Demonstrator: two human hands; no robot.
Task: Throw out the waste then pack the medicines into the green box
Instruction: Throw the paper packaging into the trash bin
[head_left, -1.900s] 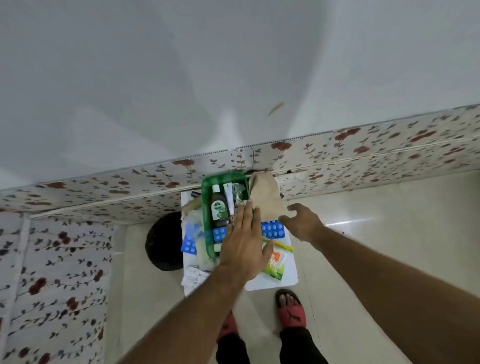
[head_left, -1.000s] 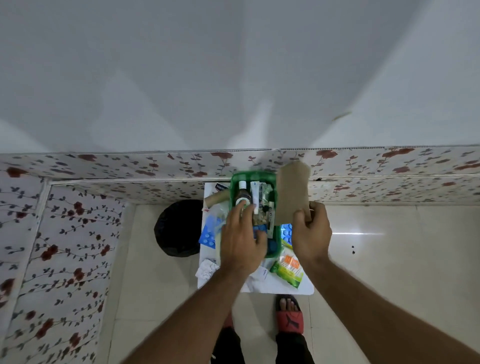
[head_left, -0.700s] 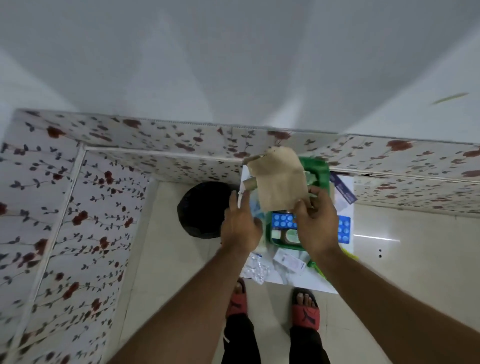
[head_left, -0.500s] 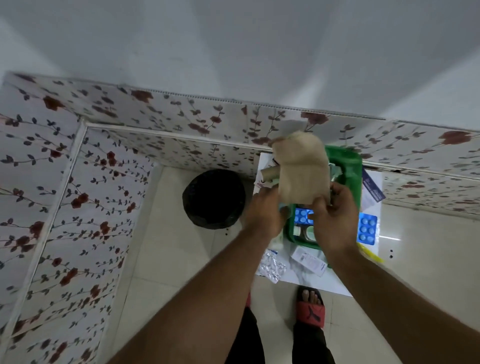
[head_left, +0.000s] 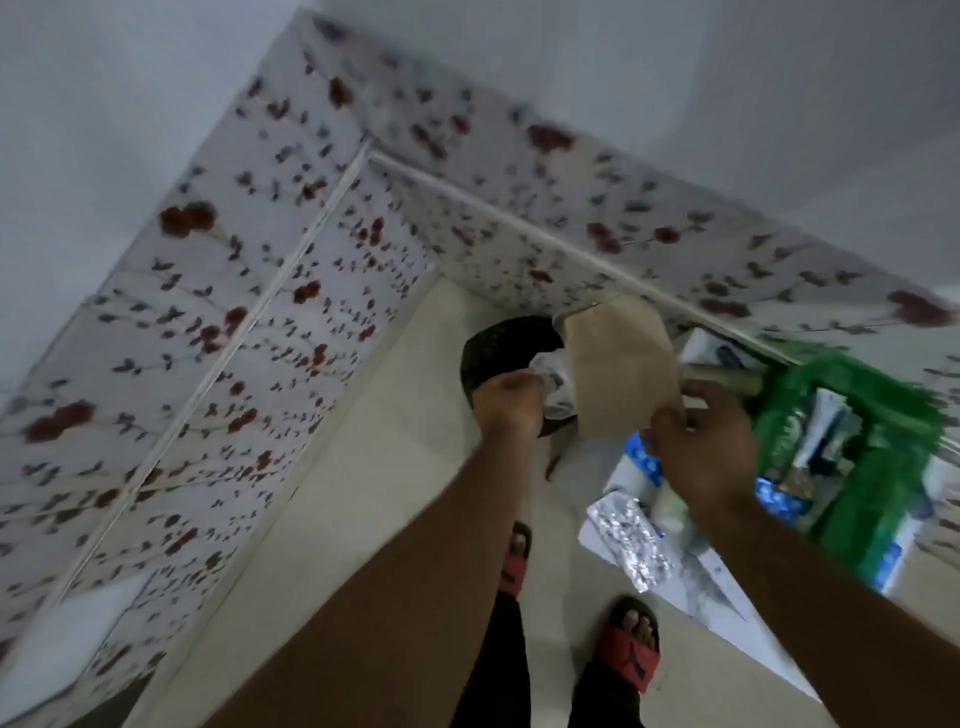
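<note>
My right hand (head_left: 701, 447) pinches the lower edge of a brown paper bag (head_left: 618, 374) held up beside the black waste bin (head_left: 498, 348). Over that bin, my left hand (head_left: 506, 402) is closed on a crumpled clear wrapper (head_left: 553, 384), right against the bag. The green box (head_left: 883, 467) sits at the right on a small white table (head_left: 727, 582), with a bottle, tubes and blister strips inside it. Blue blister packs (head_left: 644, 460) and a silver foil strip (head_left: 631, 540) lie on the table next to the box. The picture is motion-blurred.
The bin stands on the tiled floor in a corner of flower-patterned walls (head_left: 311, 291). A cardboard tube (head_left: 727, 376) lies at the table's back edge. My feet in red sandals (head_left: 628, 649) stand in front of the table.
My right hand lifted the brown bag from behind the box and carried it left toward the bin. My left hand left the box, took a crumpled wrapper, and now holds it over the bin.
</note>
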